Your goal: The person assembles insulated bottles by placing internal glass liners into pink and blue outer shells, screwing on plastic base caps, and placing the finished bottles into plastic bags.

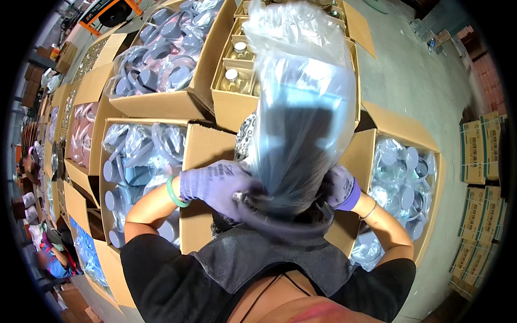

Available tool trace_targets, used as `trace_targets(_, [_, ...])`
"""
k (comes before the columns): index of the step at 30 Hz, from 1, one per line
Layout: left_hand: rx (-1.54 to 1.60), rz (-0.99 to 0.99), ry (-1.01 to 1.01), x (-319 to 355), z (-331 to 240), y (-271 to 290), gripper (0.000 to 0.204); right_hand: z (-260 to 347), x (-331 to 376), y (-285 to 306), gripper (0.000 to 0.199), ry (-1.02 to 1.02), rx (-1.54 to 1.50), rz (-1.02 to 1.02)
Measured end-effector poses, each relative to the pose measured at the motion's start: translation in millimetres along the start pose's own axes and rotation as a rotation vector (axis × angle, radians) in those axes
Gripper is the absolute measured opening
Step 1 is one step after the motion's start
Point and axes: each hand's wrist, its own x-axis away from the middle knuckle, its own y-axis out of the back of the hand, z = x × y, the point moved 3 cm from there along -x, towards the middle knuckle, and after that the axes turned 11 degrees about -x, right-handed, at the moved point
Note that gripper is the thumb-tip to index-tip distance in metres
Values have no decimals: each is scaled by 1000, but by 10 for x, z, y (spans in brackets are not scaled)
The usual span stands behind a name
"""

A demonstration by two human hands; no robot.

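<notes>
A tall light-blue container (301,140) in a loose clear plastic bag stands upright before my chest, the bag's crumpled top rising above it. A curved dark-grey band (285,220), blurred by motion, crosses its lower end, and it looks like a handle. My left hand (221,188), in a purple knit glove, is closed around the band's left end. On the other side my right hand (339,188), gloved alike, is closed at its right end, with its fingers partly hidden behind the bag. Below the hands lies a cardboard box (202,145), mostly covered by the bag and my body.
Cartons of bagged grey-blue lidded jugs stand at left (142,161), upper left (161,54) and right (404,188). Ahead, a divided carton (229,102) holds white-capped glass bottles (234,81). Stacked printed cartons (476,226) line the far right. Another person (56,261) is at far left.
</notes>
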Motion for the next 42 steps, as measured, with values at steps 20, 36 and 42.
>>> trace_targets(20, [-38,-1056,30,675,-699,922,30,-363,51,-77,30,33,-181,-248])
trace_targets(36, [975,-1156,94,787,-671,1609,20,675,-331,788,36,-352,-216,53])
trace_targets(42, [744,-944,120,474,-992,1792,21,1847,-360,1772,35,256,-925,-183])
